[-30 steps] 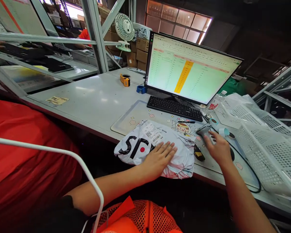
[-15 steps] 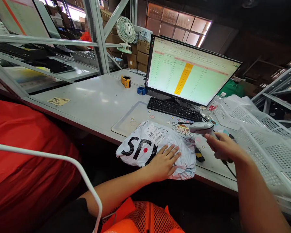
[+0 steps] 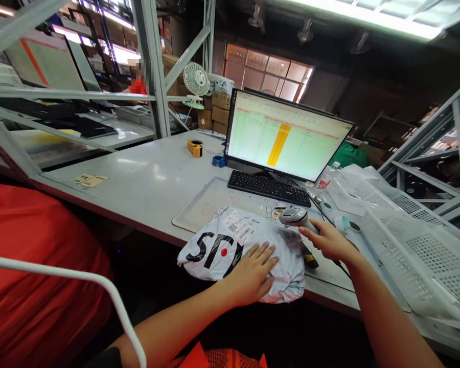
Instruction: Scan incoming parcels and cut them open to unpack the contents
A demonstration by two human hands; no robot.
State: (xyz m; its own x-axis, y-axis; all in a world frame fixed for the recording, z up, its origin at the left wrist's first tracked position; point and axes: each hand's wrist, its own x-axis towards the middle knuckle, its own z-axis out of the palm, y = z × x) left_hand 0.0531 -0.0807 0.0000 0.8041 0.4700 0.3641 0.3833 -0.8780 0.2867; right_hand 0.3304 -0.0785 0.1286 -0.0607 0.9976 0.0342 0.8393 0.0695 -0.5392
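Parcel (image 3: 230, 248) is lying across the bench's (image 3: 145, 191) front edge, partly on the mat (image 3: 193, 217), overhanging toward the wearer. White plastic is bearing big black letters, S leading, plus red dot; left hand (image 3: 249, 276) is partly covering the lettering. Label (image 3: 239, 227) is showing QR code and barcode, small print unreadable. Left fingers are spreading flat on the wrap, not clenching. Right hand (image 3: 331, 240) is grasping a scanner (image 3: 294, 216) by its handle, near parcel's far right end. Monitor (image 3: 306, 140) is displaying a table, orange column, text too small.
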